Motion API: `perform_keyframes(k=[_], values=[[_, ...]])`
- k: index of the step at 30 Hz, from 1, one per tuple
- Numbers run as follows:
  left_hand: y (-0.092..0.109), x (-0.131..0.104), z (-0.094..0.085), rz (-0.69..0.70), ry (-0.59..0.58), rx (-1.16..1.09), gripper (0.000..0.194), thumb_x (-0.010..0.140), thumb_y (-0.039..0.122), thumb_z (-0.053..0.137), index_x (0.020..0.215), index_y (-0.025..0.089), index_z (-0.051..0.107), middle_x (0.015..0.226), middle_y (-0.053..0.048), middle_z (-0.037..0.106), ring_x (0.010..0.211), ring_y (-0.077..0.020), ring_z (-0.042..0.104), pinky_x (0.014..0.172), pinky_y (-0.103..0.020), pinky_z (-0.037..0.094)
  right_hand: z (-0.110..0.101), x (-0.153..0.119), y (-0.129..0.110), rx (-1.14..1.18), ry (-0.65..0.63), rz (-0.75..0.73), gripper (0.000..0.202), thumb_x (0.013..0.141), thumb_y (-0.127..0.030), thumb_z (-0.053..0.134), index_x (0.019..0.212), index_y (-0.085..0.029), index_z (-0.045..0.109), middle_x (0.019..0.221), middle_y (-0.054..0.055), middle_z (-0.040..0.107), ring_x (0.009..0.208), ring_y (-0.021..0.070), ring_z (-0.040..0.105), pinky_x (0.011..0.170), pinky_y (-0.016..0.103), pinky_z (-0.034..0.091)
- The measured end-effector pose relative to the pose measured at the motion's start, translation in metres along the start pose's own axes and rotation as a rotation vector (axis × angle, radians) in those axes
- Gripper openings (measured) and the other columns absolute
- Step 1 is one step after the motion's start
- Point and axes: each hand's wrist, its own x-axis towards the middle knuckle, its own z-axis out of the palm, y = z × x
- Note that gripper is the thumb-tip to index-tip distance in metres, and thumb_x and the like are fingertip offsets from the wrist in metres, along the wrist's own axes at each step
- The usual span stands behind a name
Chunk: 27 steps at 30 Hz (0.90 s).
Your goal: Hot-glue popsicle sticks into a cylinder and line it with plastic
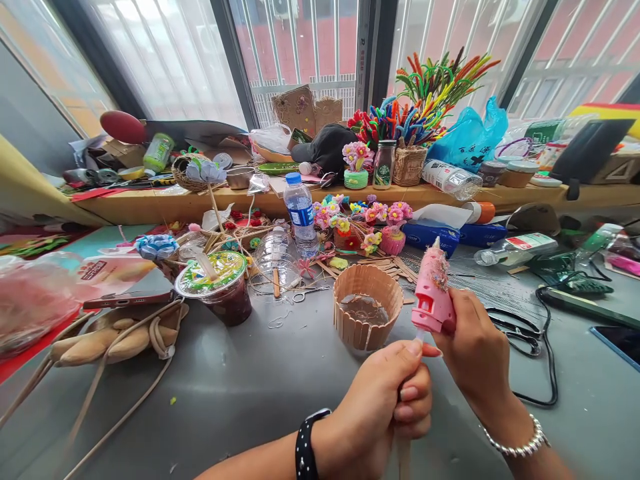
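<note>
My right hand is closed around the handle of a pink hot glue gun, its nozzle pointing up and strings of glue stuck near the tip. My left hand pinches a translucent glue stick where it enters the gun's back end. Below the left fist a pale strip sticks out; whether it is part of the glue stick cannot be told. Just beyond my hands stands a round cup walled with upright wooden craft sticks. Several loose craft sticks lie behind it.
A lidded drink cup, a water bottle and small scissors stand or lie further left. A tan bag with a phone on it is at far left. A black cable curves at right. Pipe-cleaner flowers crowd the back.
</note>
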Motion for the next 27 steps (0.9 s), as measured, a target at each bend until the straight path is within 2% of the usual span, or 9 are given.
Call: perform_keyframes(k=[8,12,15,18,23,27], values=[[0.002,0.000,-0.001,-0.018,-0.005,-0.049,0.012,0.086,0.025,0.042,0.081,0.015,0.047,0.048,0.009,0.024,0.036,-0.0011,0.013,0.036,-0.014,0.010,0.002,-0.002,-0.001,0.030,-0.008,-0.024,0.026,0.079,-0.027,0.041,0.100,-0.014,0.048,0.083,0.008,0.057,0.065,0.0176,0.053,0.048,0.024,0.037],[-0.001,0.003,-0.001,-0.027,-0.059,0.000,0.013,0.087,0.030,0.040,0.084,0.017,0.045,0.049,0.008,0.031,0.034,-0.0010,0.021,0.035,-0.013,0.016,0.004,-0.002,0.000,0.053,-0.018,0.004,0.023,0.076,-0.026,0.044,0.096,-0.016,0.050,0.085,0.007,0.055,0.067,0.0171,0.051,0.049,0.024,0.037],[-0.006,0.005,-0.002,-0.039,-0.076,0.059,0.014,0.085,0.032,0.043,0.084,0.018,0.044,0.048,0.008,0.039,0.033,-0.0030,0.032,0.033,-0.014,0.025,0.005,0.000,0.004,0.002,0.032,-0.053,0.019,0.075,-0.028,0.045,0.087,-0.016,0.052,0.083,0.008,0.054,0.073,0.0198,0.047,0.061,0.030,0.040],[-0.013,0.009,-0.004,-0.017,-0.085,0.057,0.017,0.082,0.034,0.047,0.082,0.018,0.044,0.047,0.008,0.041,0.032,-0.0038,0.036,0.032,-0.014,0.031,0.002,0.003,0.006,-0.056,0.093,-0.099,0.015,0.076,-0.030,0.046,0.078,-0.016,0.053,0.074,0.007,0.052,0.076,0.0222,0.043,0.072,0.036,0.037],[-0.022,0.012,-0.005,-0.011,-0.129,0.025,0.020,0.080,0.036,0.050,0.081,0.018,0.043,0.045,0.008,0.043,0.031,-0.0037,0.037,0.031,-0.013,0.036,-0.004,0.006,0.006,-0.120,0.090,-0.108,0.017,0.078,-0.027,0.043,0.065,-0.018,0.049,0.062,0.004,0.045,0.066,0.0189,0.037,0.064,0.032,0.034],[-0.024,0.011,-0.004,-0.006,-0.144,0.007,0.023,0.079,0.038,0.052,0.081,0.017,0.043,0.045,0.008,0.043,0.031,-0.0033,0.039,0.030,-0.011,0.034,-0.006,0.006,0.005,-0.188,0.079,-0.096,0.023,0.079,-0.028,0.042,0.058,-0.021,0.044,0.058,0.003,0.041,0.063,0.0188,0.034,0.061,0.031,0.028]])
